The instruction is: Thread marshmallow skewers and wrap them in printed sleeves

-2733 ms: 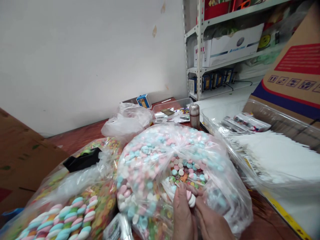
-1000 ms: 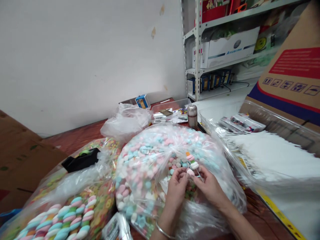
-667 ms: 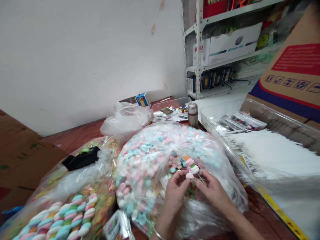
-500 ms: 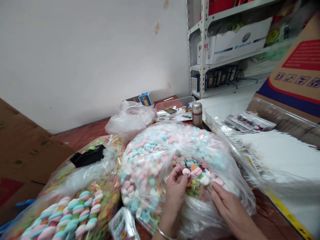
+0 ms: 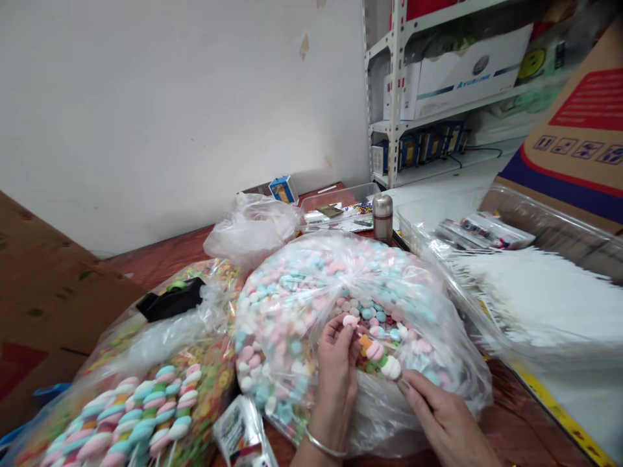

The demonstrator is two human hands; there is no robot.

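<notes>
A large transparent bag [image 5: 287, 337] of pink, white and blue candies lies open in front of me, with its plastic gathered back around the mouth. My left hand [image 5: 335, 370], wearing a metal bangle [image 5: 325, 449], pinches a pink-and-white candy [image 5: 350, 320] at its fingertips above the mouth. My right hand [image 5: 440, 415] rests on the bag's plastic, fingers apart and holding nothing, just below a white-and-pink marshmallow [image 5: 390, 368]. To the left lies a bag of twisted marshmallow sticks and ring candies [image 5: 141, 405].
A black tape dispenser [image 5: 170, 299] sits on the left bag. Behind are a crumpled plastic bag [image 5: 250, 227], a transparent tray of packets [image 5: 335, 214] and a steel flask [image 5: 383, 217]. Cardboard boxes [image 5: 48, 305] stand left, wrapped white sheets [image 5: 535, 305] right, and a metal shelf [image 5: 395, 97] behind.
My right hand has moved down and to the right, away from my left hand. My left hand has shifted slightly, with a candy still at its fingertips.
</notes>
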